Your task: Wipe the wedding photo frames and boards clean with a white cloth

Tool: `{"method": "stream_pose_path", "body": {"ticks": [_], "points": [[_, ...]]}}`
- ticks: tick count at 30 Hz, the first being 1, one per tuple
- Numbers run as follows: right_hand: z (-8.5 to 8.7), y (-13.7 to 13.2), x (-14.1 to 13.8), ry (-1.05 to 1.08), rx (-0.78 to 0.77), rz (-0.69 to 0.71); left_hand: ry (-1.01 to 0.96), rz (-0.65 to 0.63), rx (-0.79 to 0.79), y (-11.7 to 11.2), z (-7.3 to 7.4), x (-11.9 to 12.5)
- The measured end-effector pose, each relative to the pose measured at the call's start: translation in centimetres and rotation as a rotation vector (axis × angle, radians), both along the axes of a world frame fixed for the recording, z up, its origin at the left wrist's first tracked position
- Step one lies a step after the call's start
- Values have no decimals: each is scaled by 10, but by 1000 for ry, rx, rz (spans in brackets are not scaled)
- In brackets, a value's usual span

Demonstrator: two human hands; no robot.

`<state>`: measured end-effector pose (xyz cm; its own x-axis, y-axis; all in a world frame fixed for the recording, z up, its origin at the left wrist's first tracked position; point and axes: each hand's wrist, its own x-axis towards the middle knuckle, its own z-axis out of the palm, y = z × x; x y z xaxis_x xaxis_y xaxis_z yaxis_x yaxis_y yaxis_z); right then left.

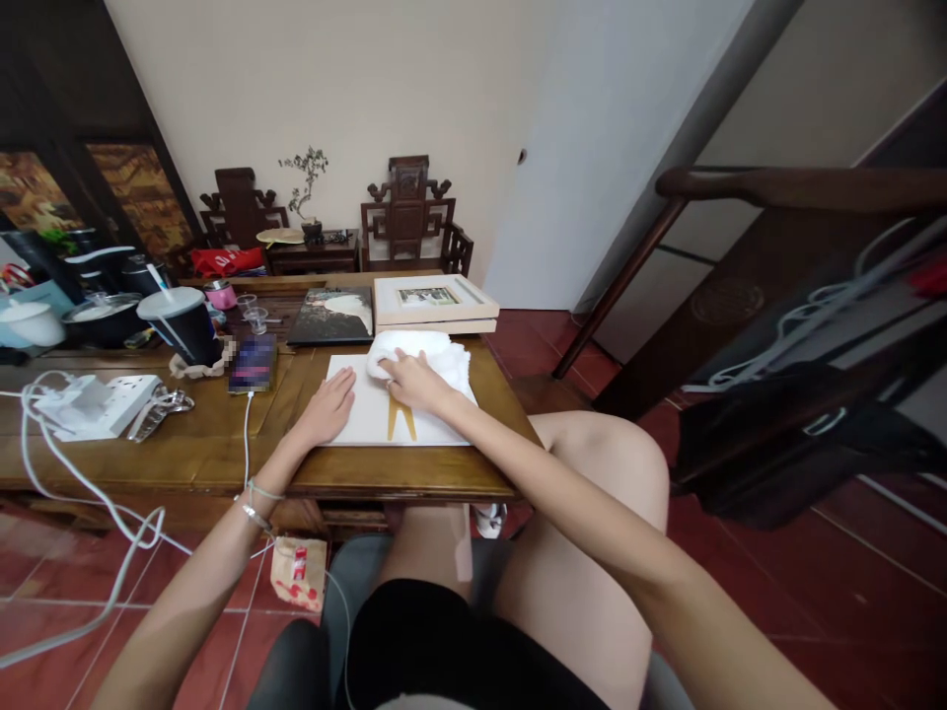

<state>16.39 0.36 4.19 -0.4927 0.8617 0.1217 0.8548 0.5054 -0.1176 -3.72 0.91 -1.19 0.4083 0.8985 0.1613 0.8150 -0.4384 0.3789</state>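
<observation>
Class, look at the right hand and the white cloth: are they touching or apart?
Touching. The head view shows the right hand resting on the white cloth, with no gap between them.

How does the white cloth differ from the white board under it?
The white cloth is fluffy and bunched; the white board is flat. The right hand is on the cloth, while the left hand lies on the board. The cloth looks plain; the board bears a gold shape. Both are white.
</observation>
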Motion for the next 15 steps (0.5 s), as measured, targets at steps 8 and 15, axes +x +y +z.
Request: {"method": "stream_pose_path", "body": {"ticks": [8, 15], "points": [[-10, -77, 15, -2, -29, 258, 16, -2, 14, 2, -2, 1], [15, -118, 15, -57, -49, 315, 7, -13, 27, 3, -4, 0]]}}
